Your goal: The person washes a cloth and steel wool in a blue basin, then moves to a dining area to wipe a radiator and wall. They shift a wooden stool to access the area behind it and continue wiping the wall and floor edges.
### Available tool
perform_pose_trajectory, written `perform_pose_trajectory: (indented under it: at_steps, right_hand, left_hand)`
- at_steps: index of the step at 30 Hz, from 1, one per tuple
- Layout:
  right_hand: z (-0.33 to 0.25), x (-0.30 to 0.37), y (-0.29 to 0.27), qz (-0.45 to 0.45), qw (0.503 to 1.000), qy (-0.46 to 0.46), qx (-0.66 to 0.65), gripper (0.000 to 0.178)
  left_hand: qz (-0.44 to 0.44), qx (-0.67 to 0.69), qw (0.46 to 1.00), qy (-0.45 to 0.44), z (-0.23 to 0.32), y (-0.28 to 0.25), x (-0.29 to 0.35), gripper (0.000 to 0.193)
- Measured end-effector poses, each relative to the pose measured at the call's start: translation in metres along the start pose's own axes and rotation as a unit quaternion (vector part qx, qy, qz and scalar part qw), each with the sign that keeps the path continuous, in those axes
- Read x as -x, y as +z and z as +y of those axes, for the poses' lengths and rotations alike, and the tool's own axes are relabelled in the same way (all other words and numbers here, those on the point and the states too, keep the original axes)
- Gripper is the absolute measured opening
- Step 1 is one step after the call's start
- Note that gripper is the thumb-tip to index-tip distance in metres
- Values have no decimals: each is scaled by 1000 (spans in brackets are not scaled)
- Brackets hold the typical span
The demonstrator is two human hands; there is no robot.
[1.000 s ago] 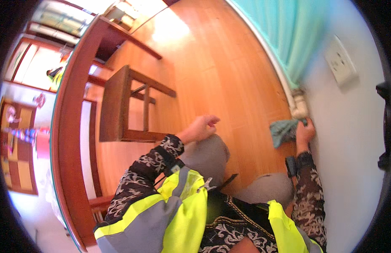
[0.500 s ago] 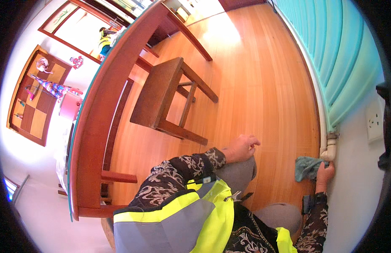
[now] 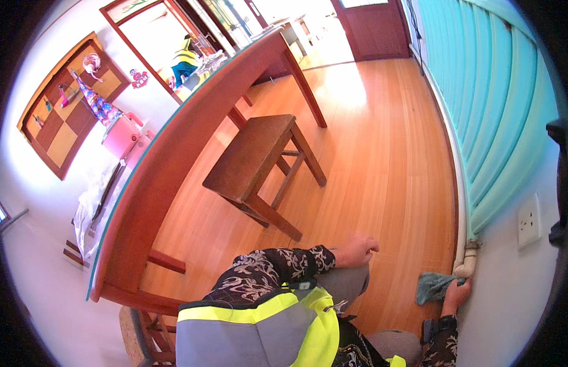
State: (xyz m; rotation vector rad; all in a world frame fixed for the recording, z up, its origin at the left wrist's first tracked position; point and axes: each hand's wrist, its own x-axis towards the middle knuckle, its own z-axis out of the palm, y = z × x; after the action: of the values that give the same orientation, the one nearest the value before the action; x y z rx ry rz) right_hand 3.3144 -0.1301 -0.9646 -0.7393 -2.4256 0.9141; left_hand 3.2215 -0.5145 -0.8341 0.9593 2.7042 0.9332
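On the right, low by the wall, my right hand (image 3: 458, 295) grips a crumpled grey-green cloth (image 3: 433, 289). The cloth touches the wooden floor, below a cream pipe elbow (image 3: 466, 265) that runs down from the turquoise radiator (image 3: 480, 140). My fingers are closed on the cloth's edge, close to the elbow and the wall. My left hand (image 3: 355, 251) rests on my bent grey-trousered knee (image 3: 345, 284), holding nothing, its fingers loosely stretched out.
A brown wooden stool (image 3: 253, 153) stands ahead to the left, beside a long red-brown table (image 3: 158, 183) with a glass top. A white socket (image 3: 529, 221) sits on the right wall. Another person in a yellow vest (image 3: 185, 61) is far off, beyond the table.
The view has tilted up, so the far door shows and things sit lower. My right hand still grips the cloth by the pipe elbow; the left stays on the knee.
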Motion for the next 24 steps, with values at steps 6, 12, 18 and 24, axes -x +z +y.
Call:
perform_pose_trajectory:
  at_steps: [6,12,18,24]
  right_hand:
    - [6,-8,-1,-21,1000,-3,19,43]
    - [-9,2,-9,-19,996,12,89,39]
    - [-22,0,-9,-15,999,21,27,37]
    - [4,-8,3,-20,993,17,112,36]
  left_hand:
    - [10,31,999,0,-1,3,-2,17]
    - [-1,46,999,-13,-7,15,-3,17]
    - [-28,68,997,-5,-5,15,-3,17]
    - [-43,42,998,1,2,10,-6,22]
